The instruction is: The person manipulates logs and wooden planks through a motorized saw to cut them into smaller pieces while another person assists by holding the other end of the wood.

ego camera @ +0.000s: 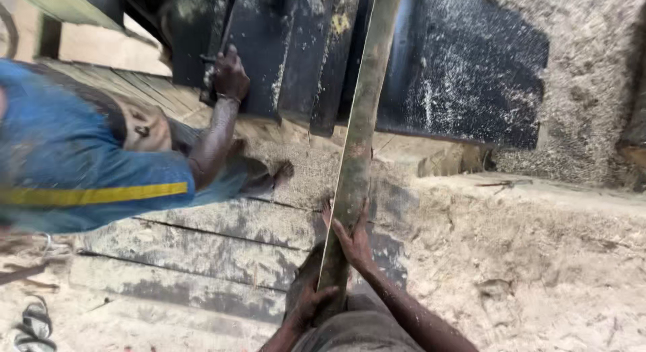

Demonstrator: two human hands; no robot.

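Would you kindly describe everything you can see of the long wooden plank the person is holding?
The long wooden plank is narrow and rough, greenish-grey with brown stains and a pale edge. It runs steeply from the person's lap at bottom centre up past the dark, sawdust-speckled machine and out of the top of the picture. The left hand grips its lower end, and the right hand clasps it higher up, fingers spread along its face. Sawdust covers the surroundings.
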